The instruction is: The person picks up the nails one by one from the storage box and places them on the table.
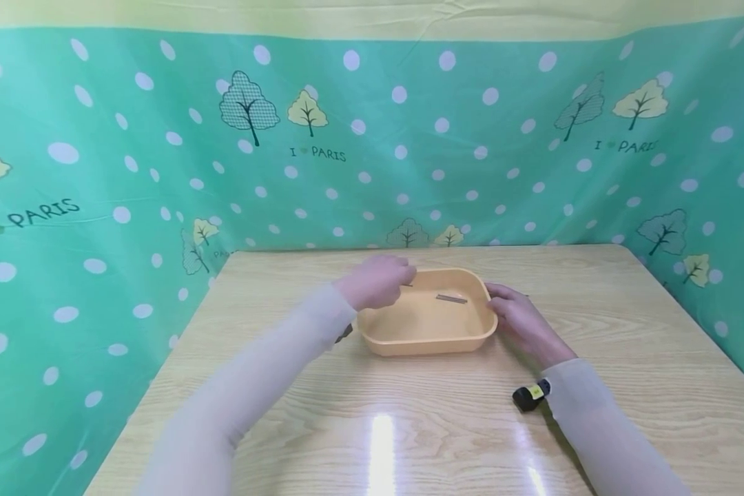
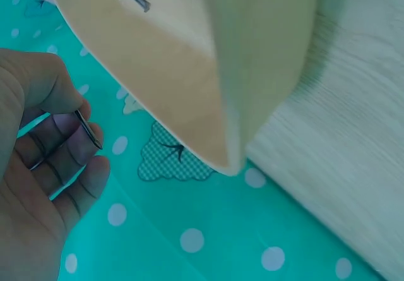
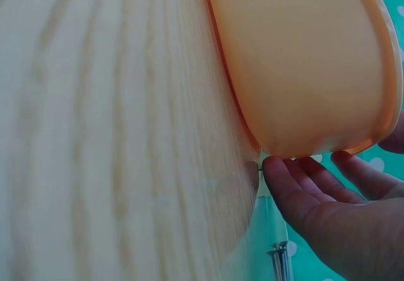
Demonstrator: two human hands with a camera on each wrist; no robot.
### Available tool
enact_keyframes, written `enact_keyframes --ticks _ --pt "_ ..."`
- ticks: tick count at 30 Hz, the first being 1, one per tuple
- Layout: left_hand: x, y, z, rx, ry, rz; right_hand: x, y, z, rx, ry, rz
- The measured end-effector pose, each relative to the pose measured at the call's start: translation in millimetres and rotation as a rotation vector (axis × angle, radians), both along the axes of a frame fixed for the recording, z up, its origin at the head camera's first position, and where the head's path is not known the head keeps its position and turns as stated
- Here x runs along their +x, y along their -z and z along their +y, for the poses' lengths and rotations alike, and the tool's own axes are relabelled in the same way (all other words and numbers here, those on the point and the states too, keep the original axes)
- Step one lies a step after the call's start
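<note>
My left hand (image 1: 379,282) is over the left side of a pale orange plastic tray (image 1: 428,347). Its thumb and index finger pinch a thin metal nail (image 2: 88,129), and the other fingers are loosely bent. Several nails (image 1: 451,299) lie together on the tray floor, towards the right. At the tray's right end, my right hand (image 1: 521,317) holds the wall, with fingertips against the outside and a digit over the rim. More nails (image 3: 281,262) lie in a bundle beyond the right fingers in the right wrist view.
The tray stands towards the back of a light wood table (image 1: 322,427). A green dotted curtain (image 1: 421,172) hangs behind the table and along both sides. A black wrist camera (image 1: 529,395) is strapped near my right sleeve.
</note>
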State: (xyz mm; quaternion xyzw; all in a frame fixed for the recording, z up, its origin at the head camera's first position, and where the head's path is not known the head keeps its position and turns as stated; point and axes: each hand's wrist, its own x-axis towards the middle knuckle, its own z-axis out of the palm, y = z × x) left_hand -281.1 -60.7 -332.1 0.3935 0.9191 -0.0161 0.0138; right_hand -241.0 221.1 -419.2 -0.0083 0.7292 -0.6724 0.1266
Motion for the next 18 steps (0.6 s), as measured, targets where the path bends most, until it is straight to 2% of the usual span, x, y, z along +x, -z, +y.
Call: enact_keyframes --ticks 10,18 --pt "8.2 7.3 -22.5 -0.045 -0.062 0.038 0.6 -0.8 0 0.005 -0.005 0.004" --pt "12.8 11.6 -42.0 -0.003 -0.041 0.089 0.1 0.5 0 0.022 0.011 -0.005"
